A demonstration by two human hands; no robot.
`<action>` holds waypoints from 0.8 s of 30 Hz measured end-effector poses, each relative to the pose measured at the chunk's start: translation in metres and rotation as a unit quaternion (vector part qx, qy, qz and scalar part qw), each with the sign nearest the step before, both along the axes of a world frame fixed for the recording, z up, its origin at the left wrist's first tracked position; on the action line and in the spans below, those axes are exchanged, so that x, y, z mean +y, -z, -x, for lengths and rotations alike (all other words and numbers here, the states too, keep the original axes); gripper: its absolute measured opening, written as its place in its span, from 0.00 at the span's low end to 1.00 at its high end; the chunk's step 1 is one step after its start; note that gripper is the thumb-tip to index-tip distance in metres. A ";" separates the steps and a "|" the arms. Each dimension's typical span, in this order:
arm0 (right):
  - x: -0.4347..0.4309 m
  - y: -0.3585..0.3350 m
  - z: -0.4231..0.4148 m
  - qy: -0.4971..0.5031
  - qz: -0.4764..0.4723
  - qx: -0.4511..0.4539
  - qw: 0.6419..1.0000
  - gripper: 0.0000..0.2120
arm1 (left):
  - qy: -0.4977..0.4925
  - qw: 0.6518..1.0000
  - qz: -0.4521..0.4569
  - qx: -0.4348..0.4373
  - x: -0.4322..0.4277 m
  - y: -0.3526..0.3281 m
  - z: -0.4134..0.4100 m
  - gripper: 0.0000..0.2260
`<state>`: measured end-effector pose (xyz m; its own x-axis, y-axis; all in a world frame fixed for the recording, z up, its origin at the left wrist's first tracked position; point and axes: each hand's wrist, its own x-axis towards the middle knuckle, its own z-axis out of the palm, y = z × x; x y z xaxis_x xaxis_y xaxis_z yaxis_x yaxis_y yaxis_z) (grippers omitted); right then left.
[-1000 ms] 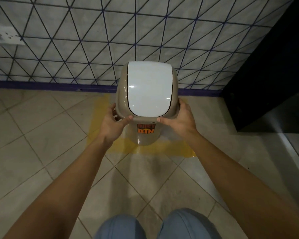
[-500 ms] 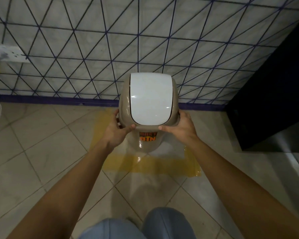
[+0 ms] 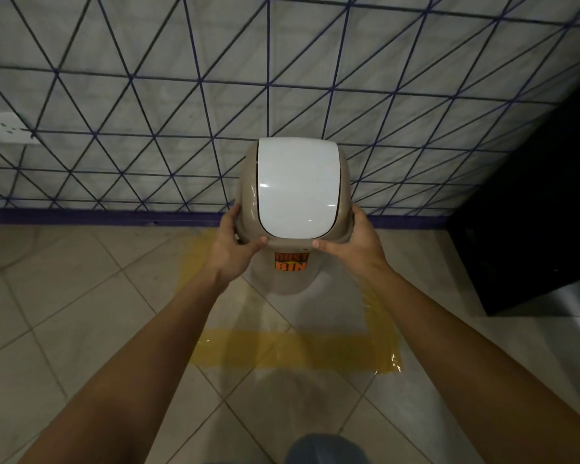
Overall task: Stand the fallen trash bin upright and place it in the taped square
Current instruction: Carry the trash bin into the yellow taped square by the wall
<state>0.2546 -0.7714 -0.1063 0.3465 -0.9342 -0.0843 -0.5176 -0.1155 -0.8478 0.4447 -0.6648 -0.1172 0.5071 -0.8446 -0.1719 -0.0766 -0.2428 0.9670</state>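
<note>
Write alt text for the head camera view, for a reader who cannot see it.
Two bare hands, left hand and right hand, grip the rim of an upright beige trash bin with a white swing lid, inside a yellow taped square on the tiled floor by a patterned wall.

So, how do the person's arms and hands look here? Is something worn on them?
Both forearms are bare, with no sleeves in view. The left hand and the right hand wear no gloves, and no watch, ring or bracelet shows. Blue-grey trousers appear at the bottom edge.
</note>
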 end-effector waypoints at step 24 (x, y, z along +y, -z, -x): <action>-0.022 -0.004 -0.005 -0.024 0.060 0.070 0.995 0.44 | 0.017 1.000 -0.004 -0.013 -0.017 -0.002 -0.008 0.37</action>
<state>0.2600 -0.7933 -0.1022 0.3829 -0.9235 -0.0245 -0.6212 -0.2378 -0.7467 0.4530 -0.6819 -0.1148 0.4822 -0.8602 -0.1659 -0.1106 -0.2476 0.9625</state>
